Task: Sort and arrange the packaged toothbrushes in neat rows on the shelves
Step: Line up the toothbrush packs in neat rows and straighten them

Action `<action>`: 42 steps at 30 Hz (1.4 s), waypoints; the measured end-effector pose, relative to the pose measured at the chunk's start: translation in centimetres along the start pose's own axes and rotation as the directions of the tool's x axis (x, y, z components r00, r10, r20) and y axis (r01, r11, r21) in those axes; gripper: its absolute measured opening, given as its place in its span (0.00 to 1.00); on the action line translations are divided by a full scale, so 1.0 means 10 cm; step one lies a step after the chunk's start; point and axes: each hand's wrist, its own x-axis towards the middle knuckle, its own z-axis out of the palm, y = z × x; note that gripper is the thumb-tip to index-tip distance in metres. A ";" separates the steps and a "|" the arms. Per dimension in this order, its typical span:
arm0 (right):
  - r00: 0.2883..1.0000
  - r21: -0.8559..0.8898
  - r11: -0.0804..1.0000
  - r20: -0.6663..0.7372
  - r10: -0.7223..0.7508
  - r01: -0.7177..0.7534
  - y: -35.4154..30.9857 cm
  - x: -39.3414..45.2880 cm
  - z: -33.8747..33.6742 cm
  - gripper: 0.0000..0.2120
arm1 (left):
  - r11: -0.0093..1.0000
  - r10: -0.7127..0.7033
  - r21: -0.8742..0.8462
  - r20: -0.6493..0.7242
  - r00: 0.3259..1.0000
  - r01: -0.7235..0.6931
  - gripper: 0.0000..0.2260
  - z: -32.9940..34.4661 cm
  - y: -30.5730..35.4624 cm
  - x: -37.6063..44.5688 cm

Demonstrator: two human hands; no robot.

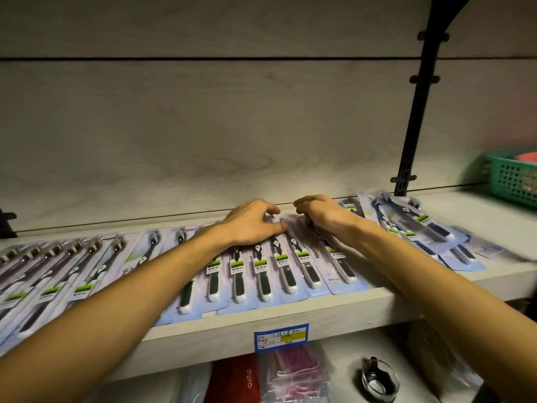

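Toothbrush packs: under your hands, a row lying flat on the shelf, long axes running front to back, heads toward the wall.
Your left hand: fingers bent, pressing down on the pack tops.
Your right hand: fingers curled onto a pack; whether it grips is unclear.
Right of your hands: a loose pile, packs askew, count unclear.
Left: six brown-headed packs.
Far right: one green basket holding something pink.
Shelf edge: one blue label.

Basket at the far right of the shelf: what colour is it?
Green, a perforated plastic basket; the head view shows it.
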 end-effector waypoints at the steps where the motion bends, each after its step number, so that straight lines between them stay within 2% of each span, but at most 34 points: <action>1: 1.000 -0.068 0.997 0.017 -0.022 0.023 0.02 -0.02 -0.04 0.15 | 1.000 0.014 0.016 0.017 1.000 -0.014 0.24 0.01 0.02 0.00; 4: 0.996 -0.241 0.968 0.062 -0.063 0.076 0.05 -0.09 -0.10 0.18 | 1.000 0.006 0.016 0.018 1.000 -0.006 0.20 0.04 0.08 0.02; 8: 0.988 -0.416 0.897 0.101 -0.118 0.150 0.09 -0.15 -0.03 0.17 | 0.995 -0.066 -0.073 -0.018 0.998 0.065 0.16 0.04 0.05 0.01; 16: 0.993 -0.502 0.857 0.068 -0.097 0.118 0.08 -0.19 -0.06 0.22 | 0.983 -0.151 -0.111 -0.050 0.987 0.145 0.12 0.01 0.01 -0.05; 22: 0.993 -0.494 0.862 0.064 -0.096 0.115 0.09 -0.18 -0.14 0.22 | 0.973 -0.185 -0.150 -0.074 0.980 0.173 0.10 -0.03 0.01 -0.09; 25: 0.992 -0.386 0.914 0.023 -0.121 0.120 0.07 -0.20 -0.04 0.15 | 0.977 -0.176 -0.139 -0.077 0.981 0.164 0.10 -0.02 0.03 -0.10; 28: 0.989 -0.198 0.972 -0.054 -0.138 0.125 -0.06 -0.24 0.11 0.15 | 0.972 -0.101 -0.208 0.030 0.994 0.105 0.09 -0.06 0.07 -0.06; 31: 0.989 -0.100 0.987 -0.069 -0.131 0.124 -0.16 -0.28 0.23 0.18 | 0.959 -0.076 -0.252 0.203 0.976 0.127 0.16 -0.22 0.08 -0.08; 33: 0.993 -0.067 0.992 -0.050 -0.107 0.103 -0.19 -0.29 0.27 0.20 | 0.974 -0.068 -0.192 0.261 0.963 0.121 0.22 -0.33 0.03 -0.16; 36: 0.993 -0.075 0.990 -0.021 -0.119 0.118 -0.23 -0.36 0.22 0.21 | 0.996 -0.090 0.043 0.227 0.970 0.082 0.26 -0.47 -0.13 -0.41; 39: 0.972 -0.270 0.935 0.023 -0.234 0.231 -0.24 -0.51 0.14 0.20 | 0.967 -0.138 0.231 0.107 0.985 0.110 0.29 -0.54 -0.27 -0.84; 42: 0.952 -0.407 0.862 0.164 -0.257 0.303 -0.27 -0.74 0.23 0.27 | 0.955 -0.202 0.238 0.075 0.977 0.179 0.36 -0.48 -0.34 -1.30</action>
